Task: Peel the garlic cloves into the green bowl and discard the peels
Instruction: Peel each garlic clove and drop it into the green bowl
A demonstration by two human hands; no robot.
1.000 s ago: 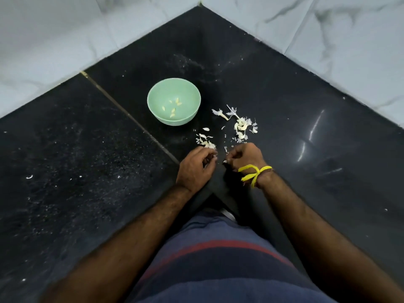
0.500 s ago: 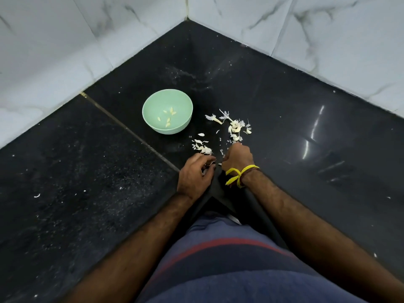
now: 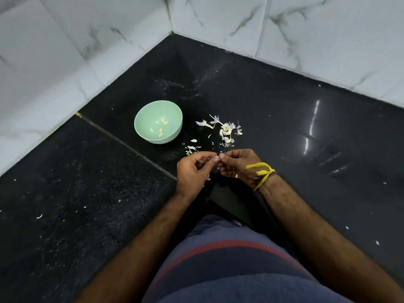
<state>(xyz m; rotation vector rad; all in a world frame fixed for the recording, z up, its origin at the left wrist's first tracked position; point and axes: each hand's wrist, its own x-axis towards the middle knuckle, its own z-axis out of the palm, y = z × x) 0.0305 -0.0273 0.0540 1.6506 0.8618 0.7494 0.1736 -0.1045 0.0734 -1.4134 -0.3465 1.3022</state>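
A green bowl (image 3: 140, 127) stands on the black counter with several peeled cloves (image 3: 161, 127) inside. To its right lies a heap of garlic cloves and papery peels (image 3: 226, 131), and a smaller scatter of peels (image 3: 191, 149) sits closer to me. My left hand (image 3: 192, 171) and my right hand (image 3: 238, 165) meet fingertip to fingertip just in front of that scatter. Both pinch a small garlic clove (image 3: 216, 159), which is mostly hidden by the fingers. A yellow thread is tied round my right wrist.
The black stone counter (image 3: 284, 127) fills a corner between two white marble-tiled walls (image 3: 65, 51). A thin seam (image 3: 122, 141) runs diagonally across it left of the bowl. Small white flecks lie scattered over the surface. My striped shirt fills the bottom of the view.
Both hands have lifted off the counter and come together with the clove between the fingertips. The view has tilted so the bowl and peels sit lower in the frame.
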